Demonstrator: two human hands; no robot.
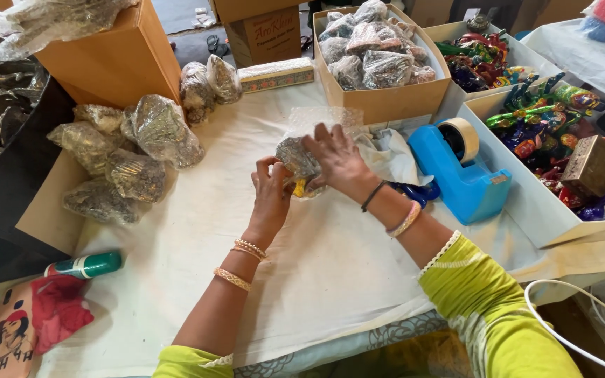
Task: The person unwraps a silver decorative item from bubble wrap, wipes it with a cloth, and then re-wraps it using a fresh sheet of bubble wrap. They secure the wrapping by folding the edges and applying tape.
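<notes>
Both my hands work on one small bundle (297,159), a dark patterned object half covered in clear bubble wrap, on the white cloth (330,259) at the table's middle. My right hand (339,159) presses down over its top and right side. My left hand (272,187) pinches its lower left edge. A bit of yellow shows under the bundle. More bubble wrap (320,119) lies loose just behind it.
Several wrapped bundles (131,150) lie at left, more fill a cardboard box (379,101) behind. A blue tape dispenser (460,164) stands at right beside white boxes of colourful figurines (547,126). A green tube (89,264) and a phone (8,329) lie near left.
</notes>
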